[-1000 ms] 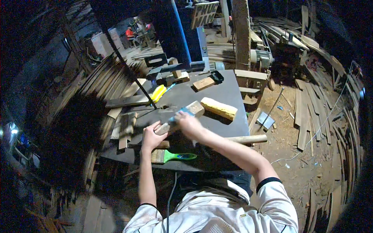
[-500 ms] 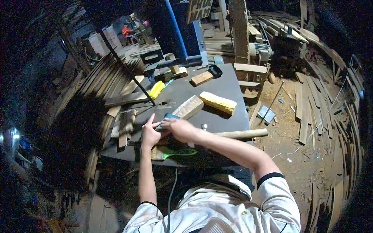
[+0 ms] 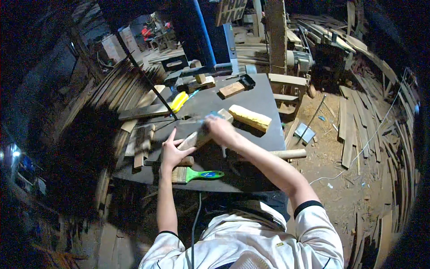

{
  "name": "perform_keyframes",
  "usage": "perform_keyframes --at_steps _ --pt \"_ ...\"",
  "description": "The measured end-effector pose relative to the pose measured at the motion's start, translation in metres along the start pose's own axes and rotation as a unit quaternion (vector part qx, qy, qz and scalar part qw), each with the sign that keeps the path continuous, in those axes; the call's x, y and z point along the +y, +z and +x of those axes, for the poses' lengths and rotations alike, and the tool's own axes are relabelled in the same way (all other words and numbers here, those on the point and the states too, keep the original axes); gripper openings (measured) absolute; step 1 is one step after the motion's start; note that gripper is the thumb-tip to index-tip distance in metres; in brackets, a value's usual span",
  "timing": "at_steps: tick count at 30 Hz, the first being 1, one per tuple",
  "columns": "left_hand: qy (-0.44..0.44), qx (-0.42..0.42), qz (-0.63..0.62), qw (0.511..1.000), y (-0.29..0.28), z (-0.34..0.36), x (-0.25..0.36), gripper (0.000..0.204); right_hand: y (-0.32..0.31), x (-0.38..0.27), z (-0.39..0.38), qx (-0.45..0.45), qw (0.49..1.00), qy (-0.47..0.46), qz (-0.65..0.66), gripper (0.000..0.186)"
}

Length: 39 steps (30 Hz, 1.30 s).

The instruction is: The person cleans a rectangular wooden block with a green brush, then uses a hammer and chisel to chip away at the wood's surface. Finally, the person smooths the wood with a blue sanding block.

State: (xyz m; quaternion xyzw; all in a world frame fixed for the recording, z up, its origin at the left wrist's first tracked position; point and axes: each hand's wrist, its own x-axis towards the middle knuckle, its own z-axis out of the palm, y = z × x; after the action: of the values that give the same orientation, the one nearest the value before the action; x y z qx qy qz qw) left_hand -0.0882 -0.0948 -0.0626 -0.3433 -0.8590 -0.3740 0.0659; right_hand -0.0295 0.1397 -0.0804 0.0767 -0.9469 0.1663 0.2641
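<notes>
A pale wooden block (image 3: 190,140) lies slantwise on the dark worktable (image 3: 255,96). My left hand (image 3: 172,153) grips its near end, thumb along one side and forefinger stretched out on the other. Toward the far end, my right hand (image 3: 219,130) is closed over a blue pad (image 3: 212,115) pressed on the block's top; motion blurs the fingers and hides most of the pad. Just below my left hand lies a flat paintbrush (image 3: 197,175) with a green handle. A yellow-topped block (image 3: 250,117) sits beyond my right hand.
A round wooden stick (image 3: 286,154) juts past the table's right edge. Farther back are a yellow-handled tool (image 3: 179,102), a wooden piece (image 3: 231,89) and a slanting dark rod (image 3: 145,74). Boards (image 3: 354,121) lie on the sawdust-strewn floor. A person in red (image 3: 146,33) is far off.
My right hand has slid away from me along the block with the blue pad, from beside my left hand toward the far end. My left hand stays near the block's near end.
</notes>
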Motion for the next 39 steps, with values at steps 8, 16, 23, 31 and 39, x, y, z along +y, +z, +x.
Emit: perform_keyframes --at_steps 8,16,23,31,39 --pt "-0.066 -0.001 -0.017 0.998 -0.001 -0.001 0.02 0.093 0.018 -0.054 0.0 -0.159 0.985 -0.043 0.048 0.051" --pt "-0.017 -0.001 -0.021 1.0 0.003 0.008 0.012 0.117 0.01 -0.04 -0.015 0.01 0.999 0.007 0.036 0.027" --pt "-0.017 -0.005 0.004 1.0 -0.003 -0.001 0.011 0.114 -0.022 -0.01 -0.005 -0.1 0.994 0.013 0.051 0.037" --pt "-0.053 -0.008 -0.023 0.998 0.001 0.004 0.009 0.112 0.014 -0.043 -0.014 0.012 0.988 -0.132 0.082 0.032" --pt "-0.038 -0.015 -0.045 0.998 0.002 0.004 0.0 0.113 0.009 -0.032 -0.006 -0.035 0.999 0.028 0.016 0.032"
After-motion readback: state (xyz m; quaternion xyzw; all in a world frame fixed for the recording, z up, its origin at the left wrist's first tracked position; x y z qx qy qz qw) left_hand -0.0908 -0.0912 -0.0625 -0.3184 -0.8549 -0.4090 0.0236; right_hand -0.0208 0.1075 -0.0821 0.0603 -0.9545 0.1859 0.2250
